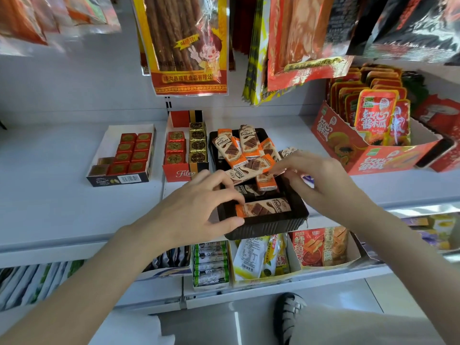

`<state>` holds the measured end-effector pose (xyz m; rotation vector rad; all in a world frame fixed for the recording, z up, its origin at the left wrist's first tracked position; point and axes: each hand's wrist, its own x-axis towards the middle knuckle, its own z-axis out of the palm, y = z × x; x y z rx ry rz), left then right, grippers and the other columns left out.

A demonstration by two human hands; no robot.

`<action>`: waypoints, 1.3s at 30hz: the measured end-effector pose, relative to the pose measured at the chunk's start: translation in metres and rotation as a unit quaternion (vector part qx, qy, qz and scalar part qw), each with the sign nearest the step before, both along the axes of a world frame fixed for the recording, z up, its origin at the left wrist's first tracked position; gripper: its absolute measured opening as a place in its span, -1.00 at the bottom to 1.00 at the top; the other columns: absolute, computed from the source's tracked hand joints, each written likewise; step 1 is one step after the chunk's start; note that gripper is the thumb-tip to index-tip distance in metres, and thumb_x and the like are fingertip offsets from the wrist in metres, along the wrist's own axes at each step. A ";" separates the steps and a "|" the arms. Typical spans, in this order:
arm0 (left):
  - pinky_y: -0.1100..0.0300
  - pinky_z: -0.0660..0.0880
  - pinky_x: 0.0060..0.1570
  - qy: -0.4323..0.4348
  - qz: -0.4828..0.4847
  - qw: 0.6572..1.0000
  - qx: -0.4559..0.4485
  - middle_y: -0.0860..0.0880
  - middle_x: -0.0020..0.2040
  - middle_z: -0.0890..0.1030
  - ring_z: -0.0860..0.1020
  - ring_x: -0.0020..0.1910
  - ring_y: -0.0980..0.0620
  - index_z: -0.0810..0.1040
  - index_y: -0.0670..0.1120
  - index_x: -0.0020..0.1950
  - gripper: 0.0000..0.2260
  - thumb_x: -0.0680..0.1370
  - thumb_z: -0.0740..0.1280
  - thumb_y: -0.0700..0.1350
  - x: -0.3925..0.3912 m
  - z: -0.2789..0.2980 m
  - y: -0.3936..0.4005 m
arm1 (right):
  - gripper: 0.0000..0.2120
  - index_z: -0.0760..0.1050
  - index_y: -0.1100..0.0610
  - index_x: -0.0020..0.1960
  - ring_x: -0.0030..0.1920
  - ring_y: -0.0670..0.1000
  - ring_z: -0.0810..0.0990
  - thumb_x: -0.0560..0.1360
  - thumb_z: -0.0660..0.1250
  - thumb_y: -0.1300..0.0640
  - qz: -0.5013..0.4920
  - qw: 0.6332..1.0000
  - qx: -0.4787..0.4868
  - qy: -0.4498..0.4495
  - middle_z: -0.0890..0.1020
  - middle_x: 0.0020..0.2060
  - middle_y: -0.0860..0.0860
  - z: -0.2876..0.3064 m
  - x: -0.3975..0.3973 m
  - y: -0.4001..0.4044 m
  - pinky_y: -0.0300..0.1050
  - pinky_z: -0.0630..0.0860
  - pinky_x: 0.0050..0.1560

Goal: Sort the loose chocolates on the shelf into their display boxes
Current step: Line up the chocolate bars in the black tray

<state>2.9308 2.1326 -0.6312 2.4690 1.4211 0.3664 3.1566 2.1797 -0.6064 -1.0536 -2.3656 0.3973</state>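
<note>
A black display tray point(267, 226) stands on the white shelf, holding several orange-and-cream chocolate bars piled loosely. My left hand point(199, 207) pinches the left end of one chocolate bar point(265, 207) lying across the tray's front. My right hand point(321, 179) reaches in from the right, fingertips on another chocolate bar point(245, 173) in the tray's middle. To the left stands a red Fileo box point(178, 171) with red and gold foil squares, and further left a white-walled box point(109, 143) with red squares point(133, 153) and two brown ones.
An orange carton of red snack pouches point(361, 150) stands at the right on the shelf point(49, 190). Hanging snack bags point(189, 43) crowd the space above. A lower shelf holds boxes of packets point(263, 260). My sandalled foot point(288, 317) shows below.
</note>
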 end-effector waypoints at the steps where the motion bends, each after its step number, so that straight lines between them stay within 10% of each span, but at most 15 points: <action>1: 0.36 0.22 -0.03 0.009 -0.005 1.000 0.001 0.23 0.06 0.22 0.18 0.06 0.27 0.43 0.20 0.23 -0.47 0.38 -0.03 0.35 0.001 0.000 0.000 | -0.82 0.56 0.13 0.06 -0.18 -0.10 0.54 0.49 0.27 0.19 -0.016 1.000 -0.013 -0.013 0.61 -0.11 -0.02 0.000 -0.001 0.002 -0.37 0.45 -0.17; 9: 0.27 0.17 0.07 0.022 -0.010 0.999 0.028 0.18 0.03 0.25 0.13 0.03 0.23 0.47 0.18 0.22 -0.47 0.42 -0.07 0.33 0.005 -0.004 0.004 | -0.70 0.41 0.17 -0.05 -0.24 0.03 0.51 0.38 0.40 0.00 -0.174 0.981 -0.009 -0.080 0.55 -0.30 0.04 -0.013 -0.035 0.006 -0.19 0.36 -0.31; 12: 0.35 0.19 0.04 -0.023 -0.004 1.000 0.011 0.18 0.03 0.29 0.20 0.08 0.23 0.51 0.18 0.19 -0.51 0.43 0.00 0.32 0.005 -0.003 0.003 | -0.78 0.48 0.13 -0.13 -0.36 -0.07 0.50 0.36 0.45 0.05 -0.211 0.966 -0.146 0.037 0.57 -0.35 0.02 0.006 -0.018 0.015 -0.38 0.37 -0.40; 19: 0.27 0.39 0.03 -0.173 0.120 0.976 0.062 0.12 -0.02 0.44 0.43 -0.03 0.18 0.53 0.00 0.13 -0.74 0.47 0.28 0.04 0.011 0.010 0.015 | -0.81 0.47 0.14 0.03 -0.21 0.06 0.62 0.44 0.36 0.26 -0.260 0.905 -0.227 0.248 0.58 -0.26 0.03 0.012 0.011 0.021 -0.09 0.53 -0.22; 29: 0.08 0.25 0.19 0.031 0.171 0.980 0.100 0.06 0.17 0.45 0.30 0.22 0.01 0.44 0.03 0.22 -0.60 0.44 0.30 0.16 0.045 0.001 0.046 | -0.85 0.48 0.14 0.00 -0.18 0.09 0.65 0.45 0.35 0.26 -0.263 0.893 -0.202 0.305 0.59 -0.23 0.06 0.012 0.012 0.024 0.01 0.59 -0.14; 35: 0.48 0.45 -0.34 -0.322 0.241 0.916 -0.019 0.09 -0.23 0.55 0.52 -0.30 0.23 0.57 -0.10 -0.07 -0.88 0.41 0.42 -0.15 0.038 0.018 0.067 | -0.88 0.47 0.11 -0.02 -0.22 0.07 0.65 0.46 0.33 0.25 -0.246 0.890 -0.203 0.327 0.59 -0.22 0.06 0.020 0.013 0.025 -0.18 0.59 -0.28; 39: 0.39 0.47 -0.21 -0.275 0.305 0.910 0.050 0.04 -0.18 0.53 0.51 -0.22 0.14 0.54 -0.16 0.05 -0.78 0.46 0.39 -0.10 0.032 0.019 0.096 | -0.78 0.43 0.15 0.09 -0.34 -0.02 0.66 0.46 0.34 0.24 -0.242 0.884 -0.204 0.344 0.59 -0.13 0.10 0.026 0.013 0.029 -0.16 0.63 -0.26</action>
